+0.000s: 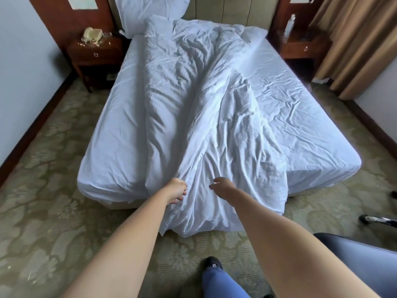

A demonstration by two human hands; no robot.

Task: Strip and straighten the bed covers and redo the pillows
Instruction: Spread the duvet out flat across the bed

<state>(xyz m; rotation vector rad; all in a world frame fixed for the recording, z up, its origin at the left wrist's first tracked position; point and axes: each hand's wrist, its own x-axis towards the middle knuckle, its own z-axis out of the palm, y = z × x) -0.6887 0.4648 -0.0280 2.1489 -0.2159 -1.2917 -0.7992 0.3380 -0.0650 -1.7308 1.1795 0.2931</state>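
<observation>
A crumpled white duvet [193, 108] lies bunched lengthwise down the middle of the bed [111, 147], its end hanging over the foot toward the carpet. My left hand [176, 190] grips a fold of the duvet at the foot edge. My right hand [223, 188] hovers just above the duvet, fingers loosely curled, holding nothing. A white pillow [150, 11] leans against the headboard at the left. The fitted sheet [300, 117] shows bare on both sides of the duvet.
Wooden nightstands stand on both sides: the left nightstand [96, 50] carries a phone and scraps, the right nightstand [305, 44] a bottle. Tan curtains [361, 39] hang at the right. A chair [365, 254] is by my right leg. Patterned carpet surrounds the bed.
</observation>
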